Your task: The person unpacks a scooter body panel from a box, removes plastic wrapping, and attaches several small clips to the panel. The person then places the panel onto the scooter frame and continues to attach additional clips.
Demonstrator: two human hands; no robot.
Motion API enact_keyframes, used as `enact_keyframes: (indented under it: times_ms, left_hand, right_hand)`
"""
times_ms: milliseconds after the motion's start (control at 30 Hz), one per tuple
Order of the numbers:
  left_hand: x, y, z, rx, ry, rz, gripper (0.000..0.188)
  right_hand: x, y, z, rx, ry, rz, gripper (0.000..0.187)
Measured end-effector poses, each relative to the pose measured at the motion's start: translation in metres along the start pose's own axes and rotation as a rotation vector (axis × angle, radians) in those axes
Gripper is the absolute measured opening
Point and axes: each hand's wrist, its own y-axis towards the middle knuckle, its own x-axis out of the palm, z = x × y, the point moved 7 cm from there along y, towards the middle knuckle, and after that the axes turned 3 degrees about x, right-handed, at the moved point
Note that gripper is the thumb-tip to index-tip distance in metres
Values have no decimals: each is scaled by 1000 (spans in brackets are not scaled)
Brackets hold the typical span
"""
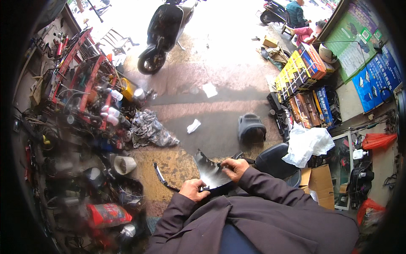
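Low in the middle, in front of my body, is a curved dark plastic panel with a pale, shiny inner face, perhaps a scooter body panel. My left hand is closed on its near left edge. A thin black curved strip reaches out to the left of that hand; whether it belongs to the panel I cannot tell. Fingers bent in a pinch, my right hand grips the panel's right edge. Its fingertips are partly hidden. My sleeves and jacket cover what lies underneath.
A black scooter stands ahead. Crowded red shelving lines the left. On the floor are a crumpled cloth and a dark grey scooter part. Right of me are a black seat, white plastic bag and stacked boxes.
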Motion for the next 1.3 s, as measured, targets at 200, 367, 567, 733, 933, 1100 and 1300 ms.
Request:
enact_keyframes:
  times_ms: [200,367,567,733,933,1100,1300]
  left_hand:
    - [-34,2,-16,-133,-5,46,32]
    - [-53,17,-48,-215,-151,0,32]
    - [-70,60,-107,-484,-909,-162,24]
    - [-82,106,-128,-706,-1111,-276,20]
    - [-115,187,-131,-654,-1091,-231,15]
    - [-149,259,-120,-545,-841,-120,16]
    - [-165,349,-108,-322,-517,-203,18]
  right_hand:
    - [57,27,-31,-241,-39,-525,45]
    - [72,70,-46,-287,-211,-668,26]
    - [62,151,-64,-372,-231,-732,26]
    - [35,217,-64,-419,-250,-789,25]
    - [-6,285,-55,-435,-266,-715,24]
    - [-50,323,-40,-410,-262,-514,22]
    - [-94,351,-21,-359,-333,-353,23]
